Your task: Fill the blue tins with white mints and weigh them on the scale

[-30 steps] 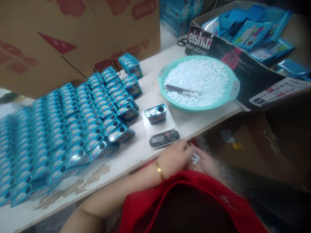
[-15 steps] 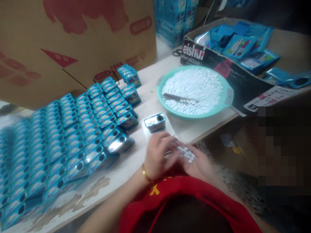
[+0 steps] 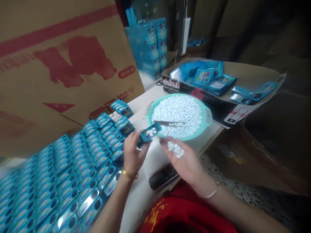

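My left hand (image 3: 132, 153) is closed round a small blue tin (image 3: 145, 138), lifted and tilted beside the bowl's near left rim. Several white tablets (image 3: 152, 131) show inside the tin. My right hand (image 3: 188, 166) is palm up and cupped, with a small heap of white tablets (image 3: 176, 149) on the palm and fingers. Its fingertips are close to the tin and below the edge of a mint-green bowl (image 3: 208, 116) full of the same tablets. A metal tool, perhaps tweezers or a spatula (image 3: 161, 123), lies on the tablets.
Rows of blue tins (image 3: 70, 181) cover the table's left side. A large cardboard box (image 3: 80, 97) stands behind them. A black device (image 3: 162, 177), apparently a scale, lies near the table edge. An open carton (image 3: 262, 74) with blue packs is at right, and stacked blue boxes (image 3: 150, 48) stand behind.
My left hand has left my right palm and lifted the tin off the scale's pale plate, up to the bowl. My right hand, still bearing tablets, has moved forward. The view has shifted.
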`<state>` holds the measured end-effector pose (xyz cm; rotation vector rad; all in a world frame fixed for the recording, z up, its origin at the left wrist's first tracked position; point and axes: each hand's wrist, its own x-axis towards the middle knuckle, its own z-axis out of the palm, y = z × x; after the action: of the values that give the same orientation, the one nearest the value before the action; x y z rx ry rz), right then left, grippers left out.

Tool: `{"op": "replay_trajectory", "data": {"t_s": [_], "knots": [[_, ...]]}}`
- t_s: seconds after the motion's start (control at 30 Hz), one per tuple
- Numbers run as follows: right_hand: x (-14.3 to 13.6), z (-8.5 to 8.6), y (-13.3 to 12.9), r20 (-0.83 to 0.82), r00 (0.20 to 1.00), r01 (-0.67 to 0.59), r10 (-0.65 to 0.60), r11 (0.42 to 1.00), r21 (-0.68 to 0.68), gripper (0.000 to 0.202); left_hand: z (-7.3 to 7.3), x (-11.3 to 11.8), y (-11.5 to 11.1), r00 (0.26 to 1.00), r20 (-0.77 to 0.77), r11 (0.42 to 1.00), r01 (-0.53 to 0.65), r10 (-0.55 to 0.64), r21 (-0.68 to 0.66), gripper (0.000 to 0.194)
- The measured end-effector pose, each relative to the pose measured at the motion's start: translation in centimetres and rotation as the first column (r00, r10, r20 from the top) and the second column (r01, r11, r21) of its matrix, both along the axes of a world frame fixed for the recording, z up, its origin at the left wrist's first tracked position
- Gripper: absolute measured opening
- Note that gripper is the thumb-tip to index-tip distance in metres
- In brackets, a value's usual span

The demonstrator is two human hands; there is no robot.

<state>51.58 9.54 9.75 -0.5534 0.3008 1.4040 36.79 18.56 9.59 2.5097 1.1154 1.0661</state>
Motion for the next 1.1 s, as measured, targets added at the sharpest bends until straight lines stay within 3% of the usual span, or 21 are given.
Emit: {"op": "replay_trajectory", "data": {"t_s": [0.1,0.2,0.3,0.57,0.7,0.83,0.9,0.97,1.1], "knots": [[1.5,-0.1,3.9,0.007,0.995,0.101,-0.101,0.993,0.064,0.017,2.7,2.4,2.4,0.956,-0.293,0.941,0.119,-0.023,0.315,0.034],[3.1,-0.9,7.5,0.001,0.982,0.187,-0.187,0.982,0.032,0.011,3.1,4.6,4.2,0.881,-0.472,0.827,0.287,-0.03,0.483,0.031],[3.9,-1.8,9.7,-0.026,0.979,0.203,-0.202,0.978,0.04,0.009,2.3,5.6,5.0,0.879,-0.476,0.789,0.298,-0.007,0.538,0.033],[3.7,-2.8,10.3,-0.08,0.981,0.184,-0.178,0.981,0.069,0.009,0.4,5.0,5.2,0.926,-0.377,0.808,0.213,0.012,0.549,0.032],[3.5,-2.6,9.8,-0.079,0.98,0.187,-0.182,0.98,0.072,0.011,-0.1,4.5,4.7,0.966,-0.255,0.911,0.07,0.039,0.407,0.031],[3.7,-1.6,8.2,-0.071,0.986,0.153,-0.149,0.986,0.062,0.011,-0.5,2.5,2.7,0.996,0.074,0.996,-0.056,0.05,0.076,0.034],[3.9,-1.0,7.0,-0.05,0.991,0.129,-0.126,0.99,0.063,0.013,-1.0,0.9,1.0,0.976,0.206,0.991,-0.05,0.075,-0.125,0.037],[4.1,-0.5,5.8,-0.022,0.994,0.107,-0.105,0.991,0.076,0.015,-1.9,-0.8,-0.7,0.966,0.238,0.955,-0.027,0.101,-0.295,0.039],[3.9,0.1,3.1,0.021,0.999,0.044,-0.045,0.996,0.077,0.02,-4.9,-2.8,-3.2,0.976,0.188,0.898,-0.018,0.112,-0.441,0.038]]}}
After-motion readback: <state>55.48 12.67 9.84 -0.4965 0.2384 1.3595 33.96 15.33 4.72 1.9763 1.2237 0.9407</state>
